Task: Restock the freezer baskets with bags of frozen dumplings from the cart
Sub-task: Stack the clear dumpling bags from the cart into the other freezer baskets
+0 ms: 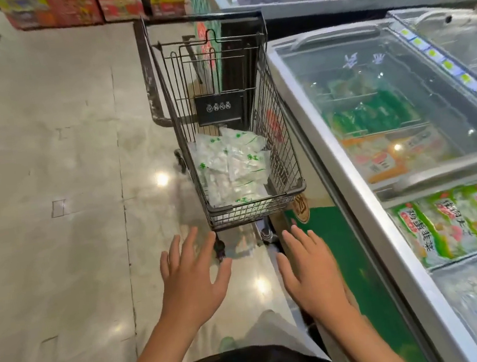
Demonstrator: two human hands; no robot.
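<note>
— What have you got in front of you?

— A dark wire-mesh shopping cart (225, 116) on glossy pale stone tiles (50, 174), just beside a glass-topped chest freezer (349, 167) with a brushed metal rim. Crinkly clear plastic bags of white frozen dumplings (231, 168), green print on them, lie heaped in the cart's bottom.

— And the hands?

— My left hand (191, 280) and right hand (307, 265) are both flat, fingers spread wide, holding nothing, hovering short of the cart's near end; the bags are well beyond my fingertips.

— Anything unclear?

— Packets under the freezer glass are blurred by glare, and the far shelves are cut off
</note>
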